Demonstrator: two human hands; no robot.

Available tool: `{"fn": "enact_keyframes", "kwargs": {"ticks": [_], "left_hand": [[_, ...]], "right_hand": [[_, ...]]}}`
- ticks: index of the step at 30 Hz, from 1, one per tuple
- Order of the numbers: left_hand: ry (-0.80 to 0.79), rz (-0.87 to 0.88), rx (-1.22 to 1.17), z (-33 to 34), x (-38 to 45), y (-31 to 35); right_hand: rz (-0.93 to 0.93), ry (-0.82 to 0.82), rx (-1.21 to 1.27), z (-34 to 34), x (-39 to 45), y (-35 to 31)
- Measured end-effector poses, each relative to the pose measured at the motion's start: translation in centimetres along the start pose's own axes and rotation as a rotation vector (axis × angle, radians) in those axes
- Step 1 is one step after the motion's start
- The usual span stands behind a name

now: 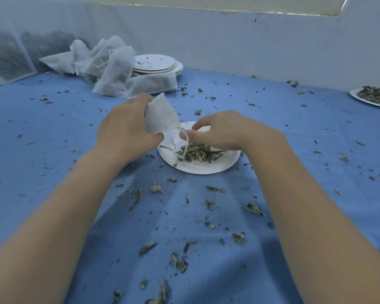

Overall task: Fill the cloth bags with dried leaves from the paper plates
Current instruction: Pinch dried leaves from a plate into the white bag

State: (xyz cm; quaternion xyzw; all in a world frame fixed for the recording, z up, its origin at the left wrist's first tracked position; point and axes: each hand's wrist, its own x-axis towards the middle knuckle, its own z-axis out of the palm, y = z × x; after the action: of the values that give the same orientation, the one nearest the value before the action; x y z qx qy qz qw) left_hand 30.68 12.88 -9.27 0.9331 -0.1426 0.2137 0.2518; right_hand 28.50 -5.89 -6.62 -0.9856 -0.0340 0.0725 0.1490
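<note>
My left hand (124,130) grips a small white cloth bag (160,116) above the left rim of a white paper plate (226,164). The bag's mouth points down to the right, and its drawstring (184,148) hangs onto the plate. A pile of dried leaves (195,152) lies in the middle of the plate. My right hand (224,130) hovers over the plate's far side, its thumb and forefinger curved at the bag's mouth and the top of the string. Whether they pinch the string I cannot tell.
Several white cloth bags (110,69) lie heaped at the back left beside a stack of used paper plates (157,64). Another plate of leaves (373,96) sits at the right edge. Mesh boxes of leaves (7,55) stand far left. Loose leaf bits litter the blue cloth (53,128).
</note>
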Motion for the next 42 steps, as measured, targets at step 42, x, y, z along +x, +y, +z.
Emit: {"fn": "enact_keyframes", "kwargs": {"ticks": [42], "left_hand": [[-0.022, -0.048, 0.054, -0.7, 0.0, -1.3]], "right_hand": [[-0.024, 0.351, 0.293, -1.1, -0.2, 3.7]]}}
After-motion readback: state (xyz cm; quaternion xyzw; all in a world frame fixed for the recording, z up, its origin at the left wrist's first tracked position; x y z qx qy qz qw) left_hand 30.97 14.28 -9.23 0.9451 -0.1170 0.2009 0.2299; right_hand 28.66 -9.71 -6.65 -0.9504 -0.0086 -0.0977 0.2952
